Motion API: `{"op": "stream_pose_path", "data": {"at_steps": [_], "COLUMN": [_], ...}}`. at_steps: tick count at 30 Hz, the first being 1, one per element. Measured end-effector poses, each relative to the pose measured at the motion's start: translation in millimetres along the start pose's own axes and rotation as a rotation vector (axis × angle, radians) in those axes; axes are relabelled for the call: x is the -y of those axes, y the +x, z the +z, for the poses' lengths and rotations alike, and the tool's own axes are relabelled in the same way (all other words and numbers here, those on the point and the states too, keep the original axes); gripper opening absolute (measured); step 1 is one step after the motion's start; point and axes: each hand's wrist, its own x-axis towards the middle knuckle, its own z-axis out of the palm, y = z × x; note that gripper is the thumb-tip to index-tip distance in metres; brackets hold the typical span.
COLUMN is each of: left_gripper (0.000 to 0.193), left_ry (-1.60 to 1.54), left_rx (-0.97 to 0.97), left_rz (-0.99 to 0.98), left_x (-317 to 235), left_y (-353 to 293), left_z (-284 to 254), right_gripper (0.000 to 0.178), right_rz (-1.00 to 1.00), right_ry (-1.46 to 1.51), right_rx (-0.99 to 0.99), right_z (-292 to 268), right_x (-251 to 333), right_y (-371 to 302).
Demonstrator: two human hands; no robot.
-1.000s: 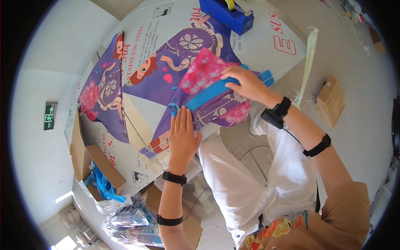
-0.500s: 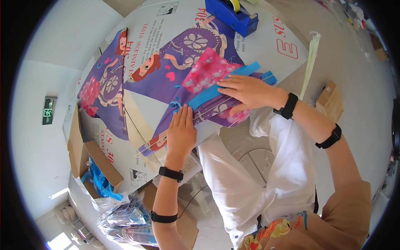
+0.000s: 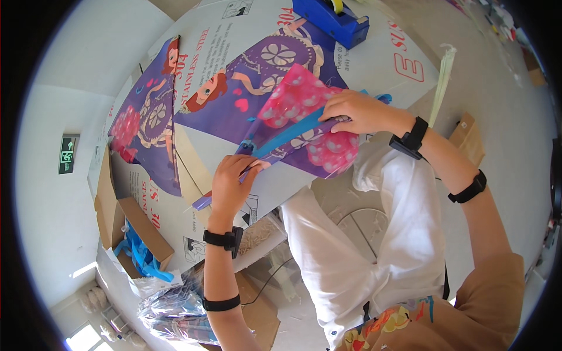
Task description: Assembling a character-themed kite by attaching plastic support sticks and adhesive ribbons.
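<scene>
A purple printed sheet [image 3: 280, 61] with a cartoon figure and pink balloons lies on the table, its near edge gathered and lifted a little. Along that edge runs a blue strip [image 3: 293, 131]. My left hand [image 3: 230, 182] is closed around the left part of the gathered edge, thumb and fingers pinching it. Farther right, my right hand [image 3: 364, 111] pinches the same edge, with the strip's blue end showing past the fingers. A small dark-blue knotted bit [image 3: 247, 145] sits beside my left fingertips. What lies inside the fold is hidden.
Another purple printed sheet [image 3: 153, 117] lies at the left. A blue tape dispenser [image 3: 335, 22] stands at the far edge. An open cardboard box [image 3: 153, 234] holds blue strips [image 3: 139, 253]. Thin pale sticks [image 3: 443, 85] stand at the right; a plastic-wrapped bundle [image 3: 175, 313] lies lower left.
My hands went from lying flat on the strip and sheet to pinching the edge. The left hand moved left and nearer; the right moved slightly right and away. The edge is now folded up.
</scene>
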Motion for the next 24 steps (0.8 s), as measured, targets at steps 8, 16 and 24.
{"op": "stream_pose_path", "data": {"at_steps": [8, 16, 24], "left_gripper": [0.015, 0.032, 0.045], "left_ry": [-0.229, 0.26, 0.507], "left_rx": [-0.029, -0.281, -0.122], "left_rz": [-0.309, 0.075, 0.207], "left_x": [20, 0, 3], "left_y": [11, 10, -8], "left_z": [7, 28, 51], "right_gripper": [0.021, 0.018, 0.033], "right_rz": [0.302, 0.326, -0.087], "right_ry": [0.237, 0.015, -0.407], "right_rx": [-0.003, -0.113, -0.309], "right_z": [-7, 7, 35], "right_x": [-6, -10, 24], "right_y": [17, 17, 22]}}
